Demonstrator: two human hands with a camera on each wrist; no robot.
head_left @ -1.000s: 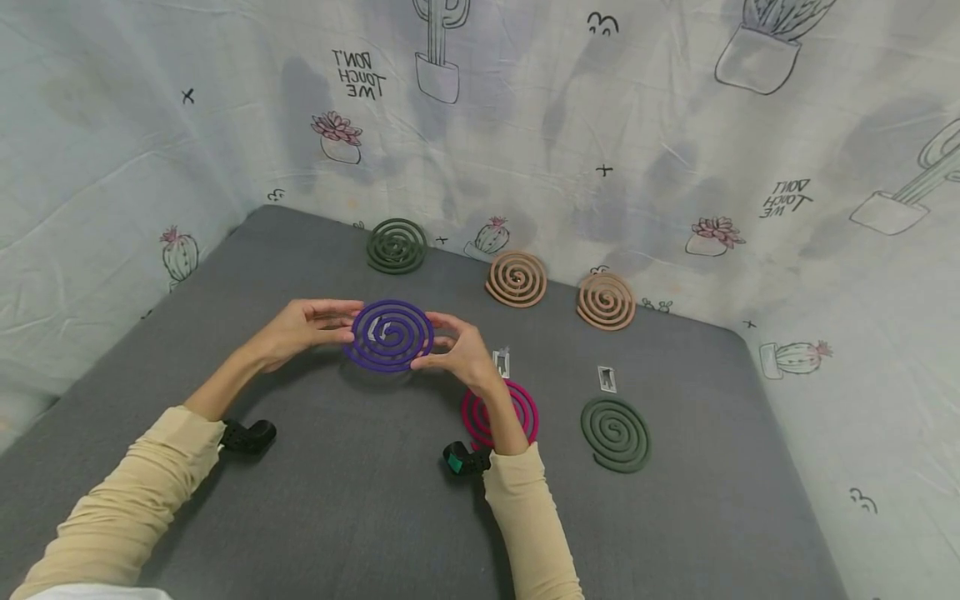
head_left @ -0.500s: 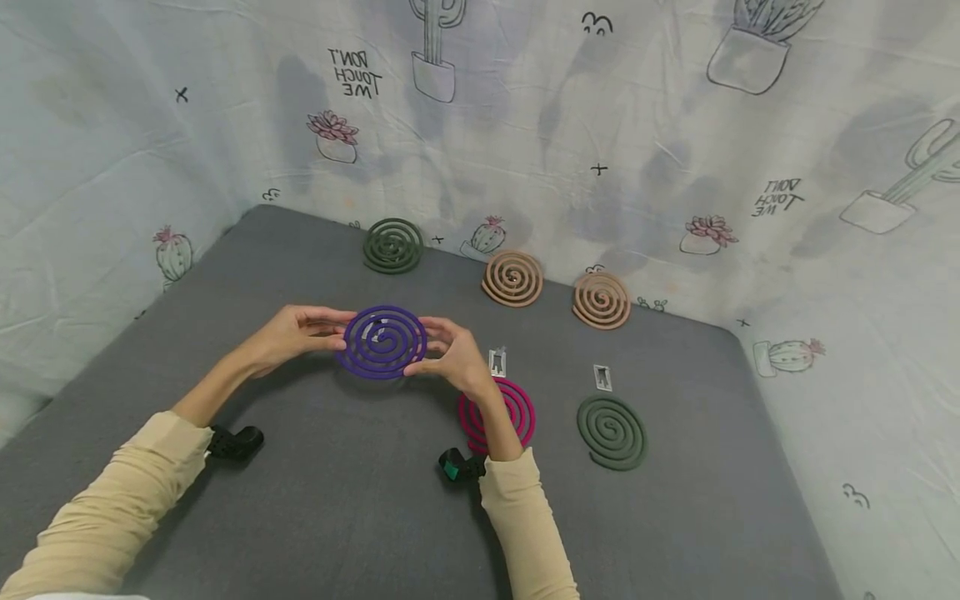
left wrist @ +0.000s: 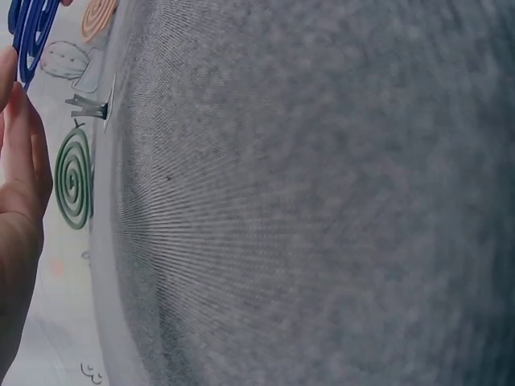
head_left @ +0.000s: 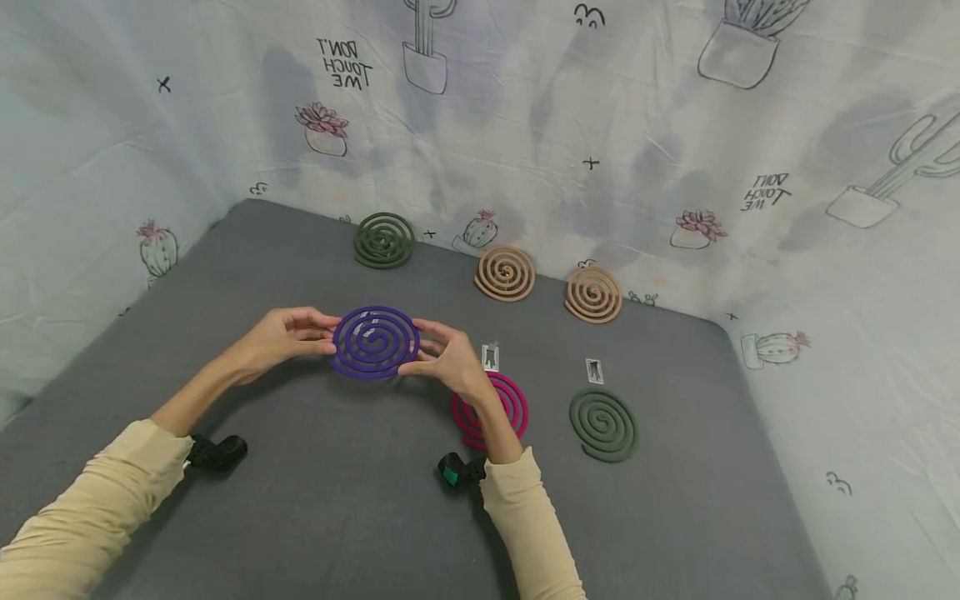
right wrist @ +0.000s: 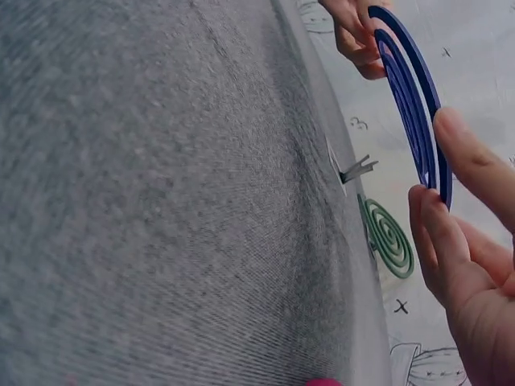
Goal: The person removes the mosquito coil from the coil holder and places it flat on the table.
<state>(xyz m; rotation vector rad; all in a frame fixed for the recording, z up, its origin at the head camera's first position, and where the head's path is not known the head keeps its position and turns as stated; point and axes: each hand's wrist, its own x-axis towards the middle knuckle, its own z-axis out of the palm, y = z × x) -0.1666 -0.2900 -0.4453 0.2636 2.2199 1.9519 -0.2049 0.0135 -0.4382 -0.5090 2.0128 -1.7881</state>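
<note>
A purple mosquito coil point(head_left: 375, 343) is held above the grey table, raised off it. My left hand point(head_left: 285, 340) pinches its left edge between thumb and fingers. On the opposite edge, my right hand point(head_left: 450, 360) grips the coil the same way, thumb on the near side. In the right wrist view the coil point(right wrist: 414, 112) appears nearly edge-on between both hands. Beneath and beyond it, a small metal coil stand point(right wrist: 354, 167) with raised prongs sits on the table; from the head it is partly hidden behind the coil's rings.
A pink coil point(head_left: 517, 400) lies partly under my right forearm, with a metal stand point(head_left: 490, 357) beyond it. Right of it are a green coil point(head_left: 603, 425) and another stand point(head_left: 595, 371). Along the back lie a dark green coil point(head_left: 384, 240) and two tan coils point(head_left: 506, 272).
Both hands have drawn the purple coil slightly toward me, and more of the stand shows near its far edge. The whole head view has shifted a little. The grip stays the same.
</note>
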